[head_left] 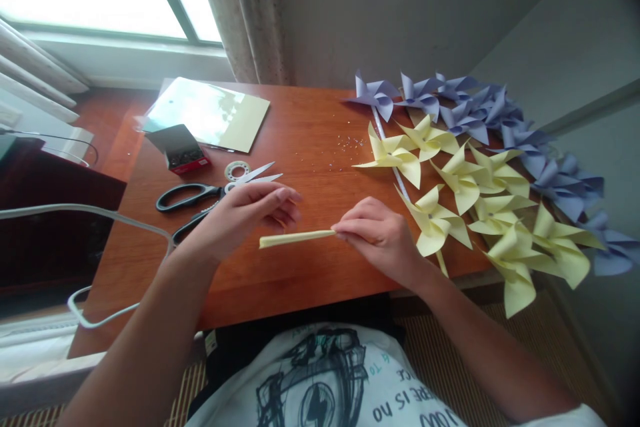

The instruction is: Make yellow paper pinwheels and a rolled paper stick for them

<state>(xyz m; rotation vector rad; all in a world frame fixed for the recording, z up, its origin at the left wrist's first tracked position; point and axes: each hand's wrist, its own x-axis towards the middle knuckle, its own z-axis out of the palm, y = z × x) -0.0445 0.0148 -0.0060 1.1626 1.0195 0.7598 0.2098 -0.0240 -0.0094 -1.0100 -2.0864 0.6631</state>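
My right hand (pixel 377 235) pinches one end of a thin rolled yellow paper stick (pixel 295 238), which points left above the wooden table. Past the stick's free end, my left hand (pixel 265 207) hovers with loosely bent fingers, apart from the stick; I see nothing in it. Black-handled scissors (pixel 193 195) lie partly behind that hand, their blades spread. Just beyond them is a small roll of tape (pixel 237 171). To the right of my right hand, several yellow paper pinwheels (pixel 434 219) rest on the table.
Purple paper pinwheels (pixel 465 119) fill the far right side, some over the table's edge. A small open box (pixel 184 155) and a glossy pack of yellow paper (pixel 235 117) sit at back left. Paper bits (pixel 353 142) are scattered mid-table. A white cable (pixel 100 208) loops at left.
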